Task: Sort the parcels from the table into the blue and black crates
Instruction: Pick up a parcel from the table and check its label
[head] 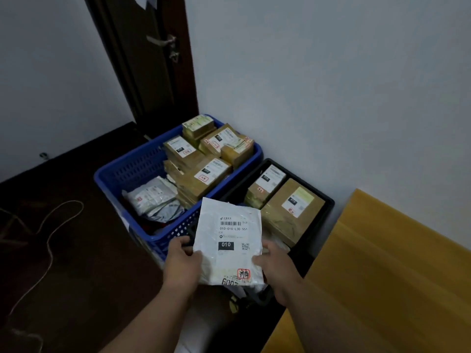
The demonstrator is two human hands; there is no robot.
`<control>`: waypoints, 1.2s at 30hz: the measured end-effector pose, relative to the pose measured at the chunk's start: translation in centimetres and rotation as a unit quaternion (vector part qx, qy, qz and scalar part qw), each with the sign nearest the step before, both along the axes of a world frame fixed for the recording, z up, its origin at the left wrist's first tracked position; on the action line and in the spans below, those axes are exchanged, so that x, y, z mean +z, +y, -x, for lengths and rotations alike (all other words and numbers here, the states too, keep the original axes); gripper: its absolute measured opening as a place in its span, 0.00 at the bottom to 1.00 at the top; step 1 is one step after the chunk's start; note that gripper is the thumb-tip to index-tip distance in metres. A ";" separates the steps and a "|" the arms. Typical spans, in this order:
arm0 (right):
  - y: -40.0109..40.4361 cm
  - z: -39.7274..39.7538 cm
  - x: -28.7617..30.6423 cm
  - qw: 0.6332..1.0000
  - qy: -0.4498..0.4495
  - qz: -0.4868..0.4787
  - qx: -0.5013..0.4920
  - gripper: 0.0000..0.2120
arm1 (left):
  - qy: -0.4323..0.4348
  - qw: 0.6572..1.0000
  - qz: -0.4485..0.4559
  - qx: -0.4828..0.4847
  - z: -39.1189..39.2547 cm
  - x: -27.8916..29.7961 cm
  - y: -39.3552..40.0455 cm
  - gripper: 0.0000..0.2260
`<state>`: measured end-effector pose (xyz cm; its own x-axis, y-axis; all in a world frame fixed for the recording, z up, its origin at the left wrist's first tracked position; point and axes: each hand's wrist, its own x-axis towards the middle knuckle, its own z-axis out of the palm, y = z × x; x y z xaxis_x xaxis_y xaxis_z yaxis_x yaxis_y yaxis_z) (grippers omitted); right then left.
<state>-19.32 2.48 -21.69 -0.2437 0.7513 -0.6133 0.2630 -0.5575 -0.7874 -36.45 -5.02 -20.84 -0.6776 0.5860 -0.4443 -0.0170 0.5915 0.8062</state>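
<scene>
We pinch a white mailer (228, 242) by its near corners, left hand (182, 262) and right hand (276, 261), over the gap between blue crate (122, 171) and black crate (328, 202), where the slick, floppy bag could slip into the wrong one.

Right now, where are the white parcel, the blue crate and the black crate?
white parcel (229, 240), head view, middle of its label
blue crate (132, 171), head view, inner left wall
black crate (328, 202), head view, right rim

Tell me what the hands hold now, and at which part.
Both hands hold one white parcel bag. The left hand pinches its lower left edge, the right hand its lower right edge, above the crates.
</scene>
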 end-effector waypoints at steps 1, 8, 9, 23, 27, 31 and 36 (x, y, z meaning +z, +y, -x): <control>0.3 1.4 -0.1 1.000 -0.009 0.004 0.009 0.19 | 0.008 1.000 0.006 0.010 1.1 -0.2 0.0 0.13; 1.9 13.7 -1.7 0.997 -0.053 -0.004 0.063 0.22 | 0.036 0.999 0.035 -0.002 12.5 -0.8 -0.4 0.10; 2.0 16.0 -1.8 0.997 -0.054 -0.007 0.054 0.22 | 0.044 0.998 0.040 -0.023 14.8 -1.0 -0.2 0.11; 6.4 32.0 -4.1 0.979 -0.154 -0.077 0.113 0.10 | 0.205 0.907 0.200 -0.309 32.7 -3.2 5.4 0.23; 9.8 34.9 -5.0 0.979 -0.141 -0.049 0.141 0.12 | 0.238 0.862 0.246 -0.373 35.6 -2.8 8.5 0.27; 12.8 37.7 -5.7 0.973 -0.138 -0.023 0.185 0.16 | 0.263 0.829 0.291 -0.399 38.7 -3.3 12.2 0.29; 15.1 39.9 -7.0 0.962 -0.166 -0.009 0.219 0.19 | 0.244 0.810 0.322 -0.426 41.1 -5.0 16.0 0.28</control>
